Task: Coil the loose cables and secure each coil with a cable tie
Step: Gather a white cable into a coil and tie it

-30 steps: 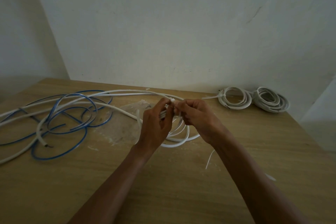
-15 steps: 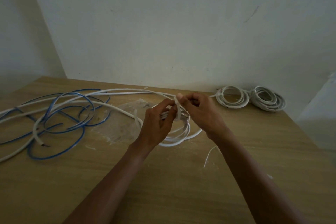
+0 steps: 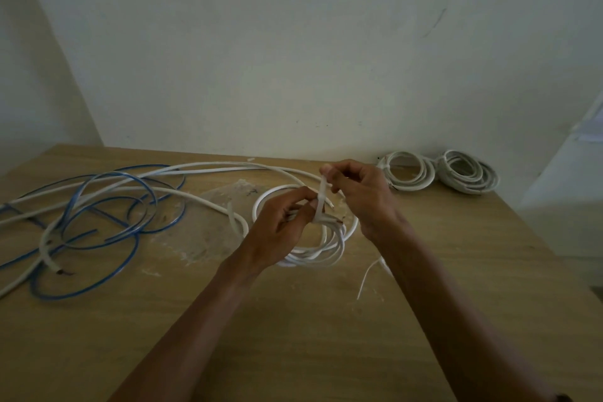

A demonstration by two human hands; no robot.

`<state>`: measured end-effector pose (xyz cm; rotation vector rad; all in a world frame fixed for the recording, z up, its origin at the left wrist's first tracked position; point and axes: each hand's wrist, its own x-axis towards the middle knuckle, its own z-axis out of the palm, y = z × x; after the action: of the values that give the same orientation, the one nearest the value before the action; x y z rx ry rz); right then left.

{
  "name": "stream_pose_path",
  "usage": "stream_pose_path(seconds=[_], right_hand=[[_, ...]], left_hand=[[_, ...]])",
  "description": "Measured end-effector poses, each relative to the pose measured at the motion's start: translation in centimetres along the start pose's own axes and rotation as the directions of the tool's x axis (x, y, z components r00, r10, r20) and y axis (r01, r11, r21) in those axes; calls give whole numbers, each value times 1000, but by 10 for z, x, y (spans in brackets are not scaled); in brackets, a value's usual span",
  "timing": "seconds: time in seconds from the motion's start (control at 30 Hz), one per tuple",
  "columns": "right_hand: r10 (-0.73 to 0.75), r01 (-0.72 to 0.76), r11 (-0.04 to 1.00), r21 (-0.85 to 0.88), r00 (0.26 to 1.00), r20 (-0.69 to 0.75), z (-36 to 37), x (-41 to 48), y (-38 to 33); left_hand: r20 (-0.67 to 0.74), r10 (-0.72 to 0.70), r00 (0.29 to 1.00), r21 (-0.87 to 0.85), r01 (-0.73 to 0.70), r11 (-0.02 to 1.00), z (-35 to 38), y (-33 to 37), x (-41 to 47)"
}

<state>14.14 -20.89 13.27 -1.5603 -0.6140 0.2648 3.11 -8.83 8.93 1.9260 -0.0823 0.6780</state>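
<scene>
our left grip is clamped round the gathered turns of the white coil, just right of the frame's centre. our right grip pinches the free tail of the cable tie between thumb and fingertip, with the strap running up from the bundle. we judge the split is deliberate: one hand keeps the springy turns from fanning out, and the other draws the strap through its head to cinch it. the head itself is hidden behind our fingers, so we cannot tell how tight the loop is.

the coil is a handful of pale, stiff-looking turns. its lower loops seem to rest on the counter, and a cut end with bare copper pokes out beside the tie. a spare tie lies just below our right wrist, within easy reach.

at the upper right, against the wall, sit a tied coil and a second tied coil, set apart from the work. on the left, the loose white cable and the blue cable sprawl tangled together, not yet coiled.
</scene>
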Motion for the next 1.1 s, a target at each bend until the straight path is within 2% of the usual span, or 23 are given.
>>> stream_pose_path(seconds=[0.17,0.3,0.4,0.57,0.7,0.87,1.0,1.1], right_hand=[[-139,136,990,-42,985,-97,7,-3,1],[-325,313,930,-192,945,-32,13,-6,-1],[-383,366,898,-244,924,-25,13,-7,-3],[-392,363,894,-264,917,-67,12,-9,-3],[-344,322,937,-135,917,-204,1,-2,-6],[-324,322,945,-51,910,-258,-1,-2,-6],[-272,274,962,-11,949,-160,-2,0,-5],[-144,150,983,-102,988,64,0,-3,-2]], left_hand=[[-32,-44,999,-105,40,994,-2,5,0],[-54,-60,997,-81,56,995,3,13,-2],[-60,-65,996,-89,59,994,8,20,-2],[-51,-120,991,-154,111,982,6,17,-4],[17,-155,988,-228,155,961,12,14,-2],[34,-118,992,-232,123,965,12,16,1],[0,-192,981,-263,186,947,11,8,-1],[-6,-275,961,-362,254,897,9,6,-2]])
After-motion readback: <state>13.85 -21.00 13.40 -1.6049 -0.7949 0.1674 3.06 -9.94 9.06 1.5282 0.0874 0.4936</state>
